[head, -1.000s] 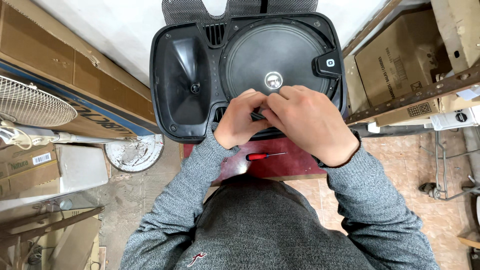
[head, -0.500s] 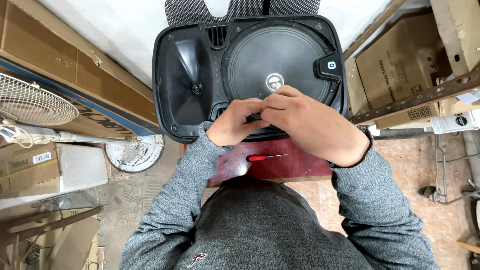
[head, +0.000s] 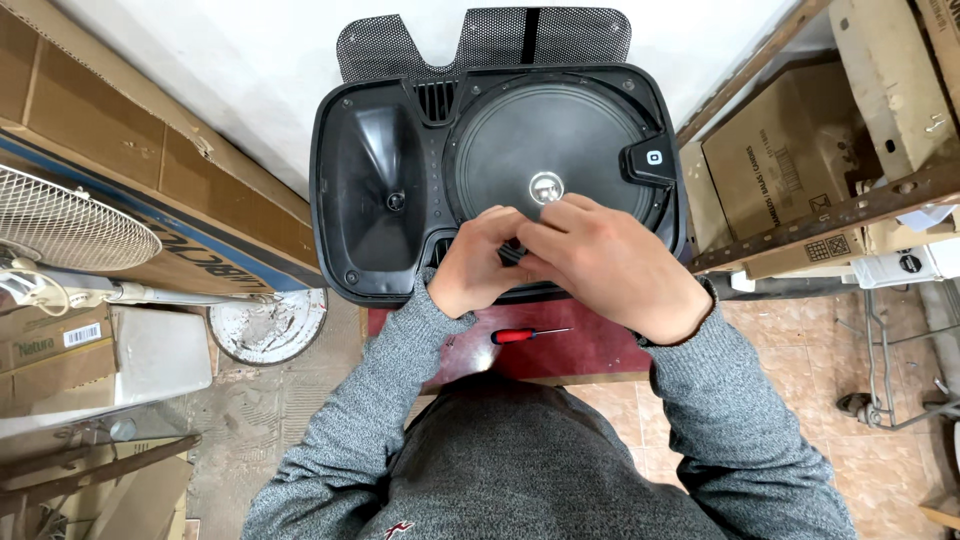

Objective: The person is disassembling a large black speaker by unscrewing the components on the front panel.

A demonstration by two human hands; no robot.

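Note:
A black speaker cabinet (head: 380,200) lies face up on a dark red stool (head: 590,350), with its round woofer (head: 545,140) and horn opening exposed. My left hand (head: 470,270) and my right hand (head: 615,265) meet at the woofer's lower rim. Their fingers are curled together over a spot that they hide. Whether they pinch something small cannot be seen. A red-handled screwdriver (head: 520,335) lies on the stool just below my wrists, untouched.
The removed mesh grille (head: 480,45) leans behind the cabinet against a white wall. Cardboard boxes (head: 780,170) sit on a rusty metal shelf (head: 850,215) at right. At left are flat cardboard (head: 150,170), a fan head (head: 60,225) and a white round base (head: 268,325).
Both hands stay pressed together at the same spot on the woofer's rim, with small finger shifts. The view has tilted slightly, so the cabinet sits lower in the picture.

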